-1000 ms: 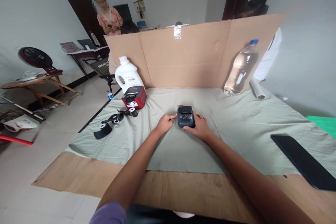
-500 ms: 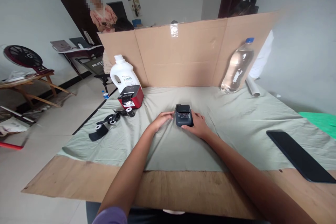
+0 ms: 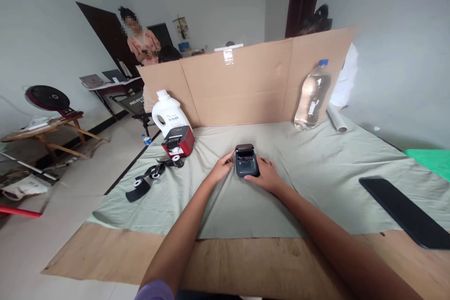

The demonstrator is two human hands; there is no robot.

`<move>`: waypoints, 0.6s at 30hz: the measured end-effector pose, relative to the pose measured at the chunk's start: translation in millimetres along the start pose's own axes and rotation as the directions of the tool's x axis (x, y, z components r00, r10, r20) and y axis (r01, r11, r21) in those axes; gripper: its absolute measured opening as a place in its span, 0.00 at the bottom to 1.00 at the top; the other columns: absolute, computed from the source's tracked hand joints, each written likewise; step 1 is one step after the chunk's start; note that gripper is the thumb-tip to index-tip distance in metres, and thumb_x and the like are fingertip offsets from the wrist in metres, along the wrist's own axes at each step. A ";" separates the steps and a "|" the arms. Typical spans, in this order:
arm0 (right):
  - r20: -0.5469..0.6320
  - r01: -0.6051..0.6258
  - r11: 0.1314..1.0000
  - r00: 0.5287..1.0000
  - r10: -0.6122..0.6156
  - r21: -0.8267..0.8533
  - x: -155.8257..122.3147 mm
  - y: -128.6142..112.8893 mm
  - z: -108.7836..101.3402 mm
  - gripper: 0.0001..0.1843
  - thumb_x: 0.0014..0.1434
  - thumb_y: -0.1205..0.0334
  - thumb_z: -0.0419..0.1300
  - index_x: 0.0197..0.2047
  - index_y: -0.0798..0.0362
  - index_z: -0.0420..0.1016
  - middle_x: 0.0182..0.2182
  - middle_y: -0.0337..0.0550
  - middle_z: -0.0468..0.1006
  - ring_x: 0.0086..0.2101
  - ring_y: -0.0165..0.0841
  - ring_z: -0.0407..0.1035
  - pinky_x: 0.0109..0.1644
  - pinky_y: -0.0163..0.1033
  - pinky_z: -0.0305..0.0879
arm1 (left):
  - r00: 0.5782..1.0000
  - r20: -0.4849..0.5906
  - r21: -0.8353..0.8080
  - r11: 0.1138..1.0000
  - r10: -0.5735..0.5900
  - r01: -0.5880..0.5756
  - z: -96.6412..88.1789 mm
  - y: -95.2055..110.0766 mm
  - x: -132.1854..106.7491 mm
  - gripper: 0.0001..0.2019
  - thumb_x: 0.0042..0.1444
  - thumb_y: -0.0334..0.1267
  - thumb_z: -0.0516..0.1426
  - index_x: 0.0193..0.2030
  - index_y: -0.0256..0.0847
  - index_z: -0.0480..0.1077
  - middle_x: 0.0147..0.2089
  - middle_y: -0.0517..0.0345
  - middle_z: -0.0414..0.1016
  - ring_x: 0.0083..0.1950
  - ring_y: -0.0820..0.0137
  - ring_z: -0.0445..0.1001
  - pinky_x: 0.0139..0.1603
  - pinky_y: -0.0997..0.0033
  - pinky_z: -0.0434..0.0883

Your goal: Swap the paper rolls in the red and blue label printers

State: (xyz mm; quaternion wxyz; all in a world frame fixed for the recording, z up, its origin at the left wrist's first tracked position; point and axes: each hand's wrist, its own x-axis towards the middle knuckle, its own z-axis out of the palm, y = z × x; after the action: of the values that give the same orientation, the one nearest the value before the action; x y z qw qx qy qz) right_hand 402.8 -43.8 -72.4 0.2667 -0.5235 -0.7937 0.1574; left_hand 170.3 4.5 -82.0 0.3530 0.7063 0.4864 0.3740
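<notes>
A small dark label printer (image 3: 246,161) sits on the pale green cloth (image 3: 316,168) in the middle of the table, its lid raised at the back. My right hand (image 3: 267,174) curls around its right and near side, gripping it. My left hand (image 3: 222,168) touches its left edge with bent fingers. A red and black printer (image 3: 178,140) stands further left, with black ribbon rolls (image 3: 149,176) lying beside it.
A white jug (image 3: 168,113) and a clear water bottle (image 3: 312,95) stand against a cardboard screen (image 3: 246,84). A black flat slab (image 3: 404,211) lies at right. A person stands far back left near a desk (image 3: 108,85).
The printer's lid has lifted at the back. My left hand has closed in against the printer's left edge. The camera has tilted slightly.
</notes>
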 end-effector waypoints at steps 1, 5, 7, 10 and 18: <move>0.000 0.000 1.000 1.000 0.000 0.001 0.1 0.2 -0.5 0.47 0.54 0.39 0.64 0.69 0.54 0.56 0.56 0.55 0.75 0.58 0.53 0.63 0.59 0.51 0.52 | 1.000 -0.019 0.028 1.000 -0.007 0.007 0.0 2.2 5.7 0.32 0.56 0.27 0.53 0.69 0.40 0.64 0.37 0.60 0.73 0.38 0.71 0.70 0.50 0.68 0.70; -0.011 -0.003 1.000 1.000 0.003 -0.006 -0.2 1.1 -2.0 0.47 0.53 0.39 0.64 0.69 0.52 0.56 0.55 0.54 0.75 0.58 0.53 0.63 0.59 0.50 0.52 | 0.997 -0.054 0.121 0.991 -0.049 0.055 1.3 8.3 24.6 0.29 0.57 0.29 0.53 0.67 0.40 0.68 0.37 0.59 0.74 0.40 0.68 0.72 0.52 0.64 0.72; -0.016 -0.006 1.000 1.000 0.006 -0.010 -0.7 0.9 -2.7 0.48 0.53 0.39 0.64 0.69 0.54 0.56 0.56 0.55 0.75 0.58 0.53 0.64 0.59 0.50 0.52 | 0.996 -0.056 0.150 0.986 -0.066 0.074 1.6 10.9 27.6 0.28 0.58 0.29 0.53 0.66 0.40 0.68 0.37 0.58 0.75 0.41 0.67 0.73 0.54 0.63 0.72; -0.017 -0.005 1.000 1.000 0.005 -0.015 -1.5 -0.3 -3.4 0.48 0.53 0.39 0.64 0.69 0.55 0.56 0.57 0.56 0.74 0.58 0.53 0.64 0.59 0.51 0.53 | 0.996 -0.067 0.227 0.972 -0.054 0.067 -0.6 19.1 25.9 0.26 0.59 0.30 0.53 0.65 0.40 0.69 0.42 0.55 0.78 0.44 0.65 0.75 0.56 0.63 0.71; -0.027 -0.002 1.000 1.000 0.001 -0.024 -1.2 1.2 -1.7 0.48 0.53 0.39 0.64 0.68 0.56 0.56 0.56 0.56 0.74 0.58 0.53 0.63 0.59 0.51 0.53 | 0.991 0.128 0.493 0.869 -0.039 -0.030 -3.8 65.9 51.7 0.15 0.63 0.43 0.55 0.45 0.43 0.82 0.43 0.53 0.82 0.45 0.64 0.78 0.52 0.68 0.72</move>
State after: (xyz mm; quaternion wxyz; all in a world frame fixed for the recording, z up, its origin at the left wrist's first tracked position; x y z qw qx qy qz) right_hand 405.1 -44.5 -72.0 0.2708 -0.5294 -0.7915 0.1409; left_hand 207.6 35.9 -13.8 0.1935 0.7955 0.5426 0.1882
